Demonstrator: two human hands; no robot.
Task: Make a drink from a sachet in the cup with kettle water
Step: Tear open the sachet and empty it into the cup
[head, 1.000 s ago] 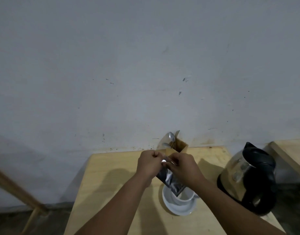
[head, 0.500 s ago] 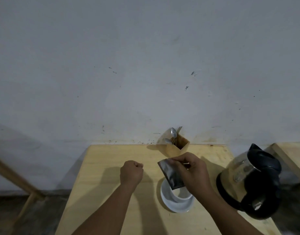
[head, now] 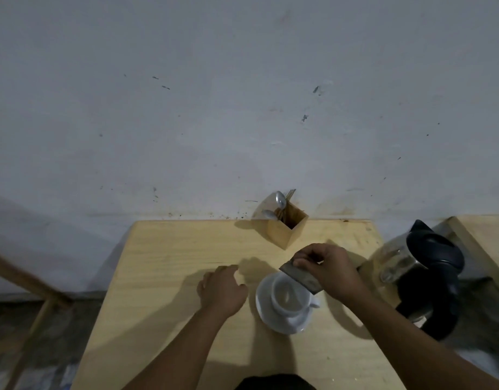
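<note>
Since half a second ago the left hand [head: 221, 291] has dropped from a raised fist to the tabletop [head: 169, 271], left of the saucer [head: 282, 323], and its fingers have loosened into a half-curl. Whether they still hold the torn-off strip or have just let it go cannot be told; nothing shows between them. A second ago both hands were together at the top of the sachet [head: 300, 275], so the tearing looks finished, and pouring seems to be the step in hand.

The right hand [head: 327, 270] pinches the silver sachet by its upper edge, fingertips [head: 300, 261] closed on the foil, and the packet slants over the far right side of the white cup [head: 289, 296]. Its lower corner hangs close to the rim, but contact cannot be made out. The cup stands on its saucer near the table's front, handle to the right; the picture is too dim to say whether any powder lies inside.

The electric kettle [head: 424, 277], steel-bodied with a black lid and handle, stands at the right table edge, near the pouring hand and not yet touched. At the back, against the wall, a wooden cutlery holder [head: 286, 229] keeps spoons [head: 279, 202] for stirring. By my judgement the water and the stirring are still to come.
</note>
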